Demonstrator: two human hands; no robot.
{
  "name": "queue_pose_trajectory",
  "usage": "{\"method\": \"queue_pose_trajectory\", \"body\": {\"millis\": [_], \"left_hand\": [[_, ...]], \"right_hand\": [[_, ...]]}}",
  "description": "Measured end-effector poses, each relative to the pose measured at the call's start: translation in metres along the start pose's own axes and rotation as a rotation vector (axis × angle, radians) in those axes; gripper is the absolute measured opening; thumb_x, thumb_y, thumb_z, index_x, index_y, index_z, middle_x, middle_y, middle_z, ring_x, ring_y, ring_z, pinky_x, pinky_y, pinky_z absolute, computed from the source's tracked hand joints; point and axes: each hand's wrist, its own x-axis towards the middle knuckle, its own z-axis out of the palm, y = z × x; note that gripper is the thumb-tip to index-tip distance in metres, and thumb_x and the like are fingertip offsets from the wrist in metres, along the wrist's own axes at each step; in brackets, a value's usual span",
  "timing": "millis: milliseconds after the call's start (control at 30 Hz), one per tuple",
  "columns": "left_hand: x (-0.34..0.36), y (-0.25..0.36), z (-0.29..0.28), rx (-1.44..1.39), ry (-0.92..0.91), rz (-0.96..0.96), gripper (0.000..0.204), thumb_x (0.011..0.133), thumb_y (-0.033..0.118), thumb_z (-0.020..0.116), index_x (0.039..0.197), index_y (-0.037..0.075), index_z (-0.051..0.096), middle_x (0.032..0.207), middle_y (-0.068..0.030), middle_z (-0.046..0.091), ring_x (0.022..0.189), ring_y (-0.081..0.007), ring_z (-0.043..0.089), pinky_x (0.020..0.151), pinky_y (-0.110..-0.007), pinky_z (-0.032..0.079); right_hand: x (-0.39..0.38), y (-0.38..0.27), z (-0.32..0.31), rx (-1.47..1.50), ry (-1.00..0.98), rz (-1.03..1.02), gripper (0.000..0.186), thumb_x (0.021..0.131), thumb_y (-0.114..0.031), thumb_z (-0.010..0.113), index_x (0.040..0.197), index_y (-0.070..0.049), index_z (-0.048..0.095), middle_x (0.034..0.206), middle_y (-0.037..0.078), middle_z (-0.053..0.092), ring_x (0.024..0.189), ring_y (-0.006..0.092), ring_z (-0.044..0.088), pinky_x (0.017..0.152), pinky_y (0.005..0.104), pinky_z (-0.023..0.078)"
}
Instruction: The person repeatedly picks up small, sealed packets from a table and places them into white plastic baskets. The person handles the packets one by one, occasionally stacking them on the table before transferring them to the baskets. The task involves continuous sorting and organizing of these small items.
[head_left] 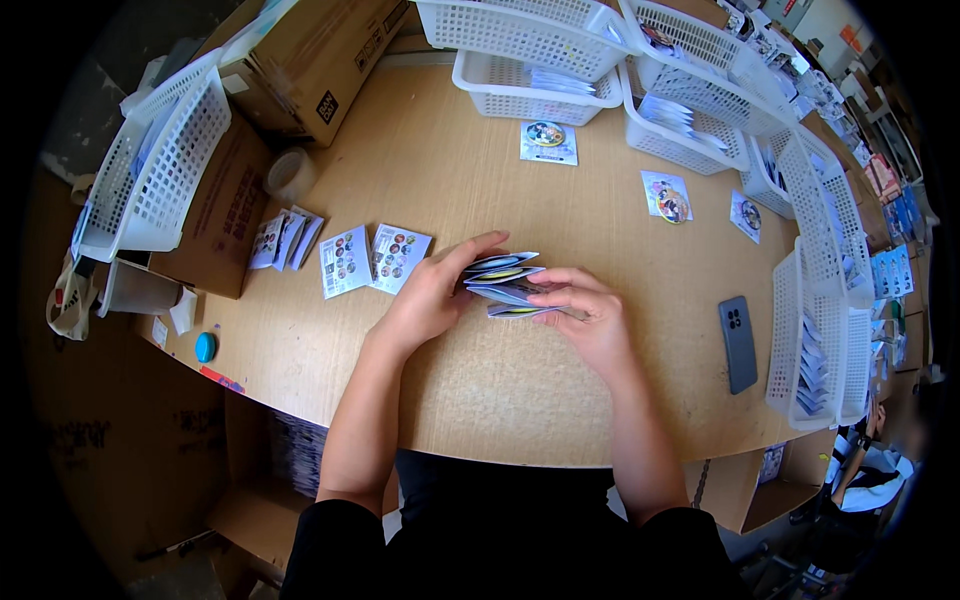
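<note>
A small stack of flat square badge packets (508, 292) stands on edge between my hands, above the front middle of the table. My left hand (428, 298) is closed around the left end of the stack, its thumb side at the top. From the right, my right hand (592, 318) pinches the packets, with fingers between some of them. The packets fan apart slightly at their upper edges, and yellowish round shapes show inside. Left of my left hand lie two white packets (401, 257) printed with rows of small round pictures. Beside these, several more packets (287, 240) lean together.
White perforated baskets (535, 102) holding packets line the back and right (785, 340) of the wooden table (480, 390). Single badge packets (549, 142) lie before some baskets. A dark phone (738, 345) rests at right. Cardboard boxes (325, 70) and another basket (190, 140) stand at left.
</note>
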Motion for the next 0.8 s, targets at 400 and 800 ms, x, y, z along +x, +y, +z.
{"method": "queue_pose_trajectory", "body": {"millis": [400,800], "left_hand": [[-0.001,0.002,0.009,0.008,0.129,0.006,0.068,0.089,0.004,0.091,0.152,0.004,0.065,0.141,-0.0161,0.077,0.132,-0.0304,0.074,0.109,-0.039,0.058],[0.001,-0.010,-0.009,-0.271,-0.024,0.112,0.061,0.109,0.042,0.073,0.150,-0.003,0.067,0.145,-0.0179,0.074,0.138,-0.0300,0.069,0.119,-0.042,0.051]], "right_hand": [[0.000,-0.013,0.003,-0.140,-0.019,0.049,0.060,0.082,0.002,0.094,0.139,-0.011,0.077,0.123,0.006,0.065,0.099,0.0189,0.072,0.088,0.0333,0.062],[-0.002,-0.006,0.011,-0.019,-0.013,-0.064,0.041,0.103,-0.011,0.081,0.139,0.002,0.065,0.140,0.014,0.064,0.122,0.0275,0.074,0.106,0.0409,0.063]]}}
